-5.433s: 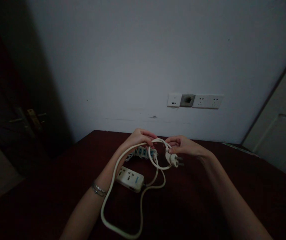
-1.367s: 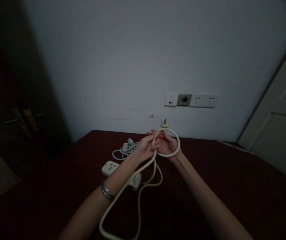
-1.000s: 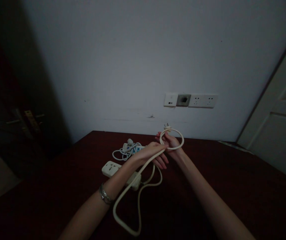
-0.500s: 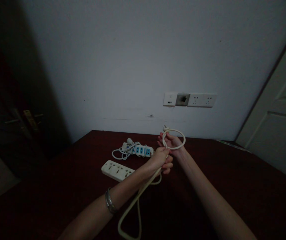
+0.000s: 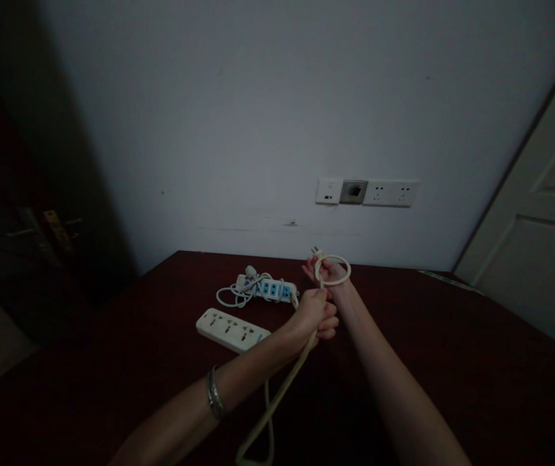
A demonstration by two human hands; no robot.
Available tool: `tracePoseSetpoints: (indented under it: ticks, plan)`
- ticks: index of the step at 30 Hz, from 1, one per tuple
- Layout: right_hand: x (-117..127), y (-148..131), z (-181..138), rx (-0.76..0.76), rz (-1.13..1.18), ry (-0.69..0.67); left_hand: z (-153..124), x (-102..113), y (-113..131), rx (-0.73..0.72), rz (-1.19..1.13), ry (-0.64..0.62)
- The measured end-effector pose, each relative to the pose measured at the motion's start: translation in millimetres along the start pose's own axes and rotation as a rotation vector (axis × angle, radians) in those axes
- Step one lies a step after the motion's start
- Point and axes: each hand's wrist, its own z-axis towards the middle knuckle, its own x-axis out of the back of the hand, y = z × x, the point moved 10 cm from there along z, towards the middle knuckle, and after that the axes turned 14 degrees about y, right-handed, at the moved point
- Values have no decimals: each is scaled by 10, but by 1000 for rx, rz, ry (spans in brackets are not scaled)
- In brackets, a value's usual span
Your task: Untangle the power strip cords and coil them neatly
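Observation:
Wrapped around a cream power cord [image 5: 277, 402] is my left hand [image 5: 312, 315], closed in a fist. Just beyond it, my right hand [image 5: 331, 270] is turned palm up and holds the cord's plug end, its fingers partly curled. A round loop of the cord lies over that palm, and the two-pin plug [image 5: 317, 252] sticks up beside the fingers. The rest of the cord hangs below the left fist towards me. A white power strip [image 5: 228, 329] lies left of my hands, its right end partly behind my left forearm.
Behind the white strip lies a second power strip with blue sockets [image 5: 274, 290], its white cord [image 5: 228, 298] tangled over it. Everything rests on a dark red table [image 5: 170, 291] against a wall with a row of socket plates [image 5: 388, 193]. A pale door [image 5: 544, 259] stands at the right.
The cord loop over my right palm has become smaller and shifted slightly left. My left fist has moved slightly, and the hanging cord has drawn straighter beneath it.

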Motion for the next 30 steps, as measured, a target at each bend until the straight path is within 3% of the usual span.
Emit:
tracePoseSetpoints:
  ticks: [15, 24, 30]
  plan:
    - [-203, -411, 282, -55, 145, 139, -196, -49, 181, 5, -84, -19]
    - [-326, -603, 319, -149, 133, 144, -317, -107, 223, -2, -96, -25]
    - [-308, -906, 443, -50, 76, 96, -386, -149, 181, 15, -61, -38]
